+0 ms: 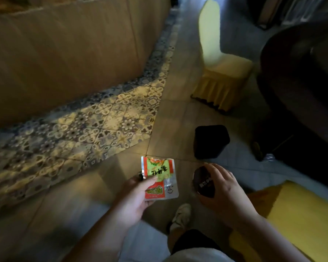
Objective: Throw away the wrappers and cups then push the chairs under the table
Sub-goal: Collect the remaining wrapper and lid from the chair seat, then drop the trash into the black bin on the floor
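Your left hand [134,193] pinched a red-green wrapper [158,178], thumb on top, w/ the pack sticking up past the fingertips. Your right hand [222,188] was wrapped round a dark cup [203,184], fingers curled over its far side. Just beyond both sat a black bin [211,141] on the floor; farther out, a yellow-covered chair [219,72] beside the dark table [301,76].

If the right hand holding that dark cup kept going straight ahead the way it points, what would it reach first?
Probably the black bin on the floor: the right hand with its dark cup points up-frame toward it. Depth is unclear.
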